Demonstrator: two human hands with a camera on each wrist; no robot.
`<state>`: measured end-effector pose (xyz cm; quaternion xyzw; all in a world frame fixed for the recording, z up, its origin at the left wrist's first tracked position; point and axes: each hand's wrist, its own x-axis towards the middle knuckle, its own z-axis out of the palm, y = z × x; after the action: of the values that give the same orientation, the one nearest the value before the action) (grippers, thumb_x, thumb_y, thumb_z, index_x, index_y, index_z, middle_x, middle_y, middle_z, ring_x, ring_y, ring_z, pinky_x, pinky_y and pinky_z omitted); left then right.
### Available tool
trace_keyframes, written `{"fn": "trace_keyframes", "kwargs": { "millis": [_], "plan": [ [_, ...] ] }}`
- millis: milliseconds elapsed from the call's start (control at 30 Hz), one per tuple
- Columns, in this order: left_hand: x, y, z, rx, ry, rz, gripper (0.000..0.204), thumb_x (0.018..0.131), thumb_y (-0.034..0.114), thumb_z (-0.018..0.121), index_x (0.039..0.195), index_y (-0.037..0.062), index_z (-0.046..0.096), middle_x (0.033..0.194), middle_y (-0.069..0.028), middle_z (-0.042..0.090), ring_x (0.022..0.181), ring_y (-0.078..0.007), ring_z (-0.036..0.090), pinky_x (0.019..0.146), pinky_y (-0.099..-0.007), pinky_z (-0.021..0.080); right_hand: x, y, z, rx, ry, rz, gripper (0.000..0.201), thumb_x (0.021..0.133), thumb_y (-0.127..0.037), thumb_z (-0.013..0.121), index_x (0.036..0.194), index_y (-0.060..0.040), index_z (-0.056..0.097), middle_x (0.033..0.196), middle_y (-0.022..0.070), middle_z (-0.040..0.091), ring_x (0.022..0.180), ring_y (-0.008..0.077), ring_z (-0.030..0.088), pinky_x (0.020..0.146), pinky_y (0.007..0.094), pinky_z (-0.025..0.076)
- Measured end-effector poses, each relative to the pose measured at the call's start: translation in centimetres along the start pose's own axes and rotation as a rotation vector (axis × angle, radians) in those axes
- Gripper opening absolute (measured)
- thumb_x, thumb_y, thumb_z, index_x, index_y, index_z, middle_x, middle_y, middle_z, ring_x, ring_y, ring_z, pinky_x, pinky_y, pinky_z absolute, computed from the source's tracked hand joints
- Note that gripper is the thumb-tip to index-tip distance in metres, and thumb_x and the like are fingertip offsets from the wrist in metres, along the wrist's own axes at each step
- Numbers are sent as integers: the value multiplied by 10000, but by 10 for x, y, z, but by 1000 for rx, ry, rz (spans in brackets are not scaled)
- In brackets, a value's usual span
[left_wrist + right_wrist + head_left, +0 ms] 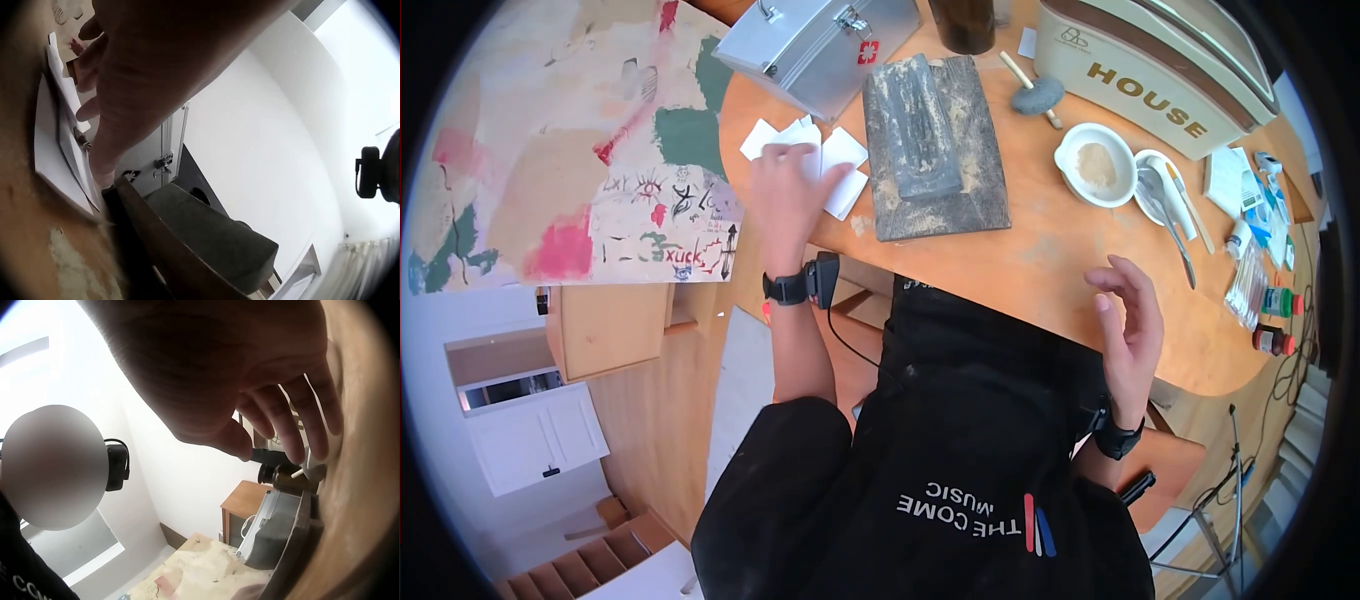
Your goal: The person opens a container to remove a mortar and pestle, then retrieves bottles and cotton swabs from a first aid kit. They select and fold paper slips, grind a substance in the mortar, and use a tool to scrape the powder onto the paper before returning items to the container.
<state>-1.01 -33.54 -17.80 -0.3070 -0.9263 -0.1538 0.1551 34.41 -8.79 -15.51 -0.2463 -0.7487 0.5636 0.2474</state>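
In the head view the left hand (789,190) lies over several white paper pieces (843,150), its fingers extended onto them and the thumb spread toward the board. The left wrist view shows the same hand (147,75) above the folded papers (62,150), fingertips close to them; contact is hard to tell. Right of the papers a grey stone block (915,130) lies on a dark, dusty board (990,165). The right hand (1133,325) hovers by the table's front edge with relaxed, slightly bent fingers and holds nothing; the right wrist view shows its fingers (287,419) hanging apart.
A metal first-aid box (810,50) stands behind the papers. Right of the board are a stone disc on a stick (1037,96), a white bowl of powder (1097,165), a dish with utensils (1150,205) and a cream box (1150,75). Swabs (1248,287) and small bottles (1280,302) lie far right.
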Motion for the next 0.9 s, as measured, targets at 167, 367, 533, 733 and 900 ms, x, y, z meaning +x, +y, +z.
{"fn": "trace_keyframes", "kwargs": {
  "millis": [167, 367, 533, 733, 900],
  "plan": [
    [12, 7, 8, 29, -119, -14, 671, 714, 489, 892, 1209, 67, 730, 1174, -210, 618, 1072, -372, 550, 913, -471, 484, 8, -1, 5, -26, -24, -4, 380, 939, -5, 654, 1315, 18, 604, 1099, 123, 723, 1068, 220, 666, 1019, 355, 482],
    [33, 5, -1, -13, -298, 29, 688, 719, 475, 887, 1268, 101, 708, 1230, -198, 609, 1128, -376, 552, 933, -474, 480, 9, -1, 11, -83, -49, -34, 380, 924, -9, 677, 1297, 15, 610, 1058, 138, 735, 1020, 239, 685, 971, 347, 504],
    [46, -4, 3, -9, -352, 152, 602, 756, 410, 870, 1275, 156, 701, 1252, -186, 608, 1181, -386, 538, 989, -478, 446, 5, -1, 15, -108, -94, -45, 362, 923, -27, 691, 1275, 12, 615, 1071, 150, 739, 1016, 259, 706, 921, 348, 529],
    [54, -11, 14, -99, -381, 139, 365, 817, 273, 809, 1135, 129, 703, 1189, -176, 612, 1163, -393, 532, 1005, -472, 425, 2, 3, 17, -159, -105, -54, 353, 920, -33, 694, 1263, -2, 620, 1072, 159, 730, 1010, 289, 713, 830, 334, 549],
    [57, -42, 30, -283, -332, 209, 243, 856, 155, 756, 1077, 100, 671, 1131, -146, 640, 1116, -335, 578, 996, -421, 444, 2, -1, 20, -198, -121, -89, 302, 906, -29, 698, 1201, -7, 639, 1039, 158, 713, 969, 331, 703, 805, 357, 548]
  ]
}}
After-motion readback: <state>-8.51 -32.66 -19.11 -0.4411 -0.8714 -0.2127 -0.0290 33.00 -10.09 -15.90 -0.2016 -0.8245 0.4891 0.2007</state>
